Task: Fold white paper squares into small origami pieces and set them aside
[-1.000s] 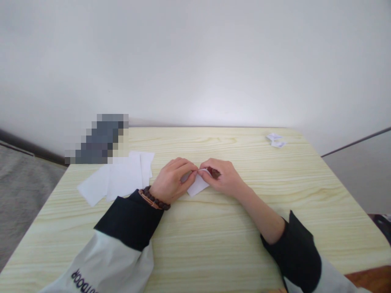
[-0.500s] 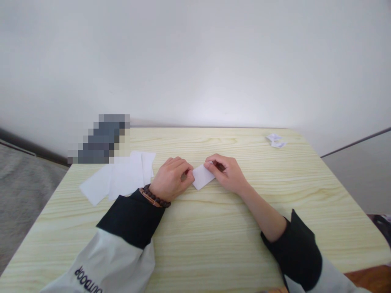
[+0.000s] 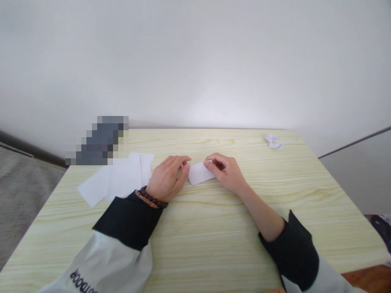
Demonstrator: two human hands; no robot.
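A small white piece of paper (image 3: 200,173), roughly rectangular, is between my two hands over the middle of the table. My right hand (image 3: 225,171) pinches its right upper corner between thumb and fingers. Beside the paper's left edge is my left hand (image 3: 168,176), thumb and index finger a little apart and gripping nothing. Whether the left thumb still brushes the edge I cannot tell. A beaded bracelet (image 3: 150,198) circles my left wrist.
Several white paper sheets (image 3: 124,177) overlap on the pale wood-grain table (image 3: 207,240), left of my left hand. Folded white paper pieces (image 3: 273,141) lie at the back right. A pixelated dark object (image 3: 99,140) stands at the back left. A white wall (image 3: 195,65) rises behind.
My left thumb and index finger have parted and let go of the paper's left end. The paper has turned slightly to lie more level. My right hand keeps its pinch.
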